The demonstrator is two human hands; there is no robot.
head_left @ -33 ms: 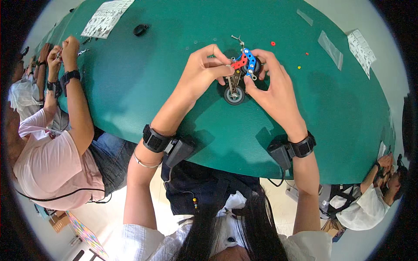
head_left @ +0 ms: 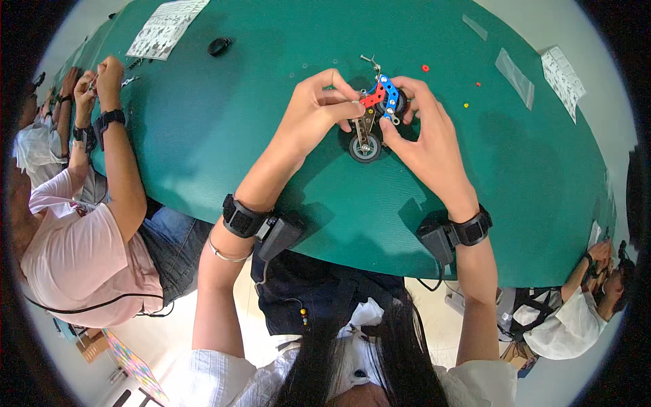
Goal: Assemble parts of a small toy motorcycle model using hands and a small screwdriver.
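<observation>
Between my hands is a small toy motorcycle (head_left: 372, 102) built from perforated metal strips in red, blue and grey. One wheel (head_left: 365, 148) with a black tyre and grey hub points toward me. Another dark wheel shows partly behind the blue strip (head_left: 388, 93). My left hand (head_left: 317, 112) pinches the red and grey strips at the model's left side, thumb on top. My right hand (head_left: 426, 119) grips the blue side, thumb low and fingers behind it. A thin metal piece (head_left: 370, 62) with screws sticks out at the far end. My fingertips hide parts of the model.
Small red and yellow pieces (head_left: 425, 68) lie right of the model on the green table (head_left: 224, 149). Clear plastic bags (head_left: 515, 78) and a printed sheet (head_left: 563, 81) are farther right. A black strap (head_left: 219, 46) and another sheet (head_left: 166, 28) lie far left. People work at both sides.
</observation>
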